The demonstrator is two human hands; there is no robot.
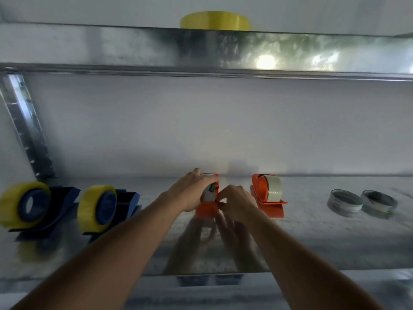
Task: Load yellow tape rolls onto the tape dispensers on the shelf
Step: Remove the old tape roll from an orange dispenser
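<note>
Yellow tape roll (215,20) is lying flat on upper shelf (111,47), untouched. Orange dispenser (206,210) on lower shelf is being gripped from above by left hand (193,190); its front is being pinched by right hand (237,203).

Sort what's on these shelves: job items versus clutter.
Job: two yellow rolls on blue dispensers; spare yellow roll on upper shelf; orange dispenser under both hands.
Lying about: orange dispenser with clear tape; two loose grey rolls.
</note>
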